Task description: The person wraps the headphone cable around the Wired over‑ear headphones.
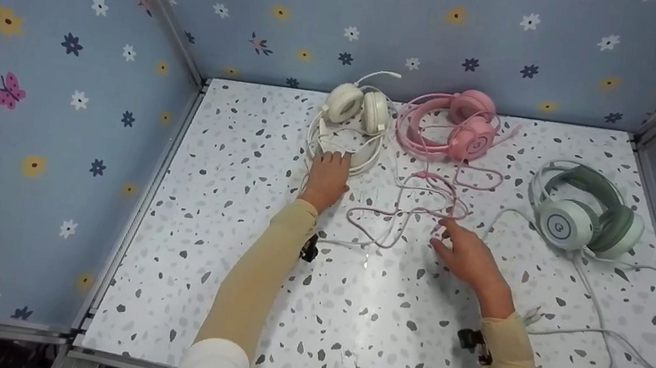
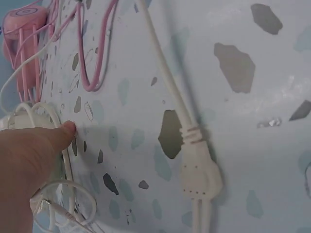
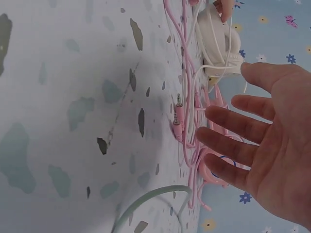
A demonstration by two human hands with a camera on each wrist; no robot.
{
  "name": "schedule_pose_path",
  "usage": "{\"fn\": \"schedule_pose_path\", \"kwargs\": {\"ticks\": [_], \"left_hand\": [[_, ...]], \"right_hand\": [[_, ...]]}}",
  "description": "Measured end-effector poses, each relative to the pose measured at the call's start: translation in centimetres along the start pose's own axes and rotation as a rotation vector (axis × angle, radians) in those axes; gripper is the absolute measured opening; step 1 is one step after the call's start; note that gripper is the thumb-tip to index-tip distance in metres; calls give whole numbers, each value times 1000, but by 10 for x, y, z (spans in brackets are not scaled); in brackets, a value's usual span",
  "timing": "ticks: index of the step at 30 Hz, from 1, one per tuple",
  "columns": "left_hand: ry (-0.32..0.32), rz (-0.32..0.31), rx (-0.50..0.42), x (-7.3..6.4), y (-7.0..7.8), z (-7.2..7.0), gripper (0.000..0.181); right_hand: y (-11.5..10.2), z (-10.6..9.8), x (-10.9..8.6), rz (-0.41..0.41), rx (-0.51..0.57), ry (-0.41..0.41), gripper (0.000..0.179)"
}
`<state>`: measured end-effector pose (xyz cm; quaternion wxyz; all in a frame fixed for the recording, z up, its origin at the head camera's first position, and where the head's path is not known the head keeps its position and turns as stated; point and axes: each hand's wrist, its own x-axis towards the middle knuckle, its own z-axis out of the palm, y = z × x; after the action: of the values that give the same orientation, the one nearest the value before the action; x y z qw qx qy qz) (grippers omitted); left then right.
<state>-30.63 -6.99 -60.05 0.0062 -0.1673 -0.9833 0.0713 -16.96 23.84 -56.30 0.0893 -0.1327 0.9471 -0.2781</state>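
My left hand [image 1: 329,178] reaches to the near end of a white headset [image 1: 345,104], its fingertips touching the headband and coiled cable. In the left wrist view its thumb stands out straight, while the other fingers are out of sight. My right hand [image 3: 277,141] hovers over the table with fingers spread and nothing held. Close by lie the pink audio plugs [image 3: 178,121] and a tangle of pink and white cable [image 1: 407,211]. Behind this tangle sits a pink headset [image 1: 474,141] with its microphone boom pointing right.
A green headset [image 1: 566,224] lies at the right, its cable [image 1: 594,298] looping toward the front right edge. A white cable splitter [image 2: 199,174] lies near my left wrist. Flowered panels [image 1: 353,8] wall the speckled table [image 1: 203,205] at the back and sides.
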Motion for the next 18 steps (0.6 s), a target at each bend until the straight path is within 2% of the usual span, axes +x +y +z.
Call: {"fn": "schedule_pose_path", "kwargs": {"ticks": [2, 5, 8, 14, 18], "left_hand": [[16, 15, 66, -1, 3, 0, 55], [39, 77, 154, -4, 5, 2, 29], [58, 145, 188, -8, 7, 4, 20], [116, 242, 53, -13, 2, 6, 14], [164, 311, -5, -15, -5, 2, 30]], "right_hand": [[1, 2, -1, 15, 4, -19, 49], [1, 5, -3, 17, 13, -26, 47], [1, 8, -4, 6, 17, -21, 43], [4, 11, -7, 29, 65, -43, 40], [6, 14, -10, 34, 99, -55, 37]]}}
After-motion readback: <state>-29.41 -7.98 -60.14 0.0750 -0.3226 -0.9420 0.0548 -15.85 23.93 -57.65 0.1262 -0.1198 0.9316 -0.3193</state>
